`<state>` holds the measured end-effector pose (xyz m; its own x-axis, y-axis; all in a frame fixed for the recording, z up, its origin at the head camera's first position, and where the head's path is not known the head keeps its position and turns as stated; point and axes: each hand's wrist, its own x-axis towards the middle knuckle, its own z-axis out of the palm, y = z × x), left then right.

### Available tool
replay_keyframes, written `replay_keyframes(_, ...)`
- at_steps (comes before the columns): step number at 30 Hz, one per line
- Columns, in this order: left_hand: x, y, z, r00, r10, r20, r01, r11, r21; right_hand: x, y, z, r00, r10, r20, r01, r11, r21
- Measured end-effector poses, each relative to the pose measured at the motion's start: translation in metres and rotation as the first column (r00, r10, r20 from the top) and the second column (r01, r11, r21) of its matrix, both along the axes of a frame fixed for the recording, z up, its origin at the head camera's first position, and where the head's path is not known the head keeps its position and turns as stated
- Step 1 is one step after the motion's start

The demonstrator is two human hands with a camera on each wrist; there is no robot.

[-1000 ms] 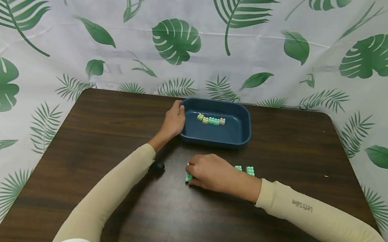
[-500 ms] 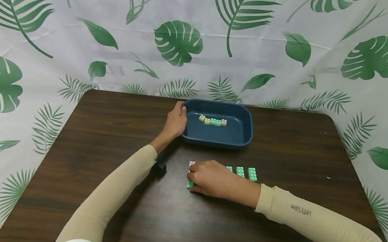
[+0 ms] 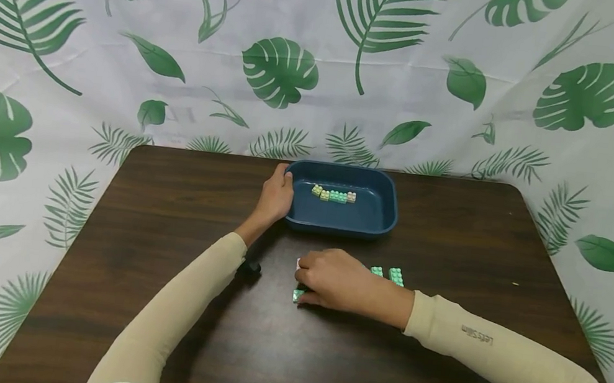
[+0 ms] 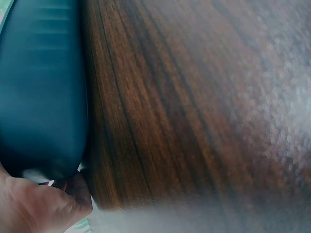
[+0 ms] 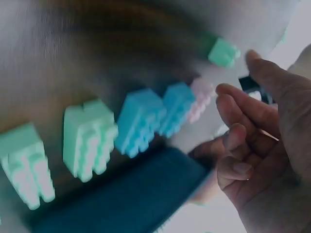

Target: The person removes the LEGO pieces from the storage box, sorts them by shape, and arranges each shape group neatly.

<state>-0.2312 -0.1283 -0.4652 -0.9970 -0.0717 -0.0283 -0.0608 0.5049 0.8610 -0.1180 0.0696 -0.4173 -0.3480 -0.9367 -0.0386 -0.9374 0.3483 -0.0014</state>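
My left hand (image 3: 275,196) grips the left end of a dark blue tray (image 3: 337,228) at the table's back, its fingers curled round the rim. A short row of small yellow, green and pink bricks (image 3: 338,197) lies inside. In front of the tray, my right hand (image 3: 331,279) hovers low over the table. The right wrist view shows its thumb and fingers apart with nothing between them. The thumb tip is beside a small green brick (image 5: 223,52), while the index fingertip is near a pink brick (image 5: 200,99). That hand hides the blue bricks (image 5: 142,121) from the head view.
Toy bricks stand in a row before the tray: pink, blue, then green bricks (image 3: 396,276) towards the right. A small black object (image 3: 251,267) shows by the left forearm. Behind the brown wooden table (image 3: 449,231) hangs a leaf-patterned cloth (image 3: 208,62).
The small green brick has shifted slightly towards me, and my right thumb now shows at its side. My left hand keeps its grip on the tray. The head view has tilted slightly.
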Motion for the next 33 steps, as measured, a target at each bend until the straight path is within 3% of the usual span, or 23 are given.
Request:
replay_keyframes(6, 0.001, -0.002, 0.0, 1.0, -0.011, 0.018, 0.012, 1.0, -0.007, -0.013, 0.016, 0.016, 0.998, -0.03, -0.053, 0.027, 0.998, -0.061)
replay_keyframes(10, 0.001, -0.002, 0.0, 1.0, -0.011, 0.005, 0.011, 1.0, -0.01, -0.027, 0.03, 0.023, 0.989, -0.121, -0.088, 0.108, 0.983, -0.147)
replay_keyframes(13, 0.001, -0.002, 0.0, 1.0, -0.011, -0.002, 0.01, 1.0, -0.015, -0.043, 0.042, 0.025, 0.963, -0.24, -0.123, 0.207, 0.949, -0.238)
replay_keyframes(18, 0.001, -0.001, 0.0, 1.0, -0.004, -0.003, 0.004, 1.0, -0.009, -0.073, 0.064, 0.023, 0.901, -0.415, -0.129, 0.353, 0.872, -0.34)
replay_keyframes(26, 0.0, 0.0, 0.002, 1.0, 0.01, -0.006, -0.01, 1.0, -0.009, -0.109, 0.081, 0.012, 0.805, -0.577, -0.138, 0.51, 0.791, -0.338)
replay_keyframes(29, 0.001, -0.001, 0.002, 1.0, 0.016, 0.002, -0.016, 1.0, -0.008, -0.119, 0.08, 0.007, 0.795, -0.593, -0.129, 0.531, 0.782, -0.326)
replay_keyframes(33, 0.0, 0.001, 0.001, 1.0, 0.012, 0.003, -0.012, 1.0, -0.022, -0.133, 0.078, 0.0, 0.802, -0.585, -0.12, 0.542, 0.797, -0.265)
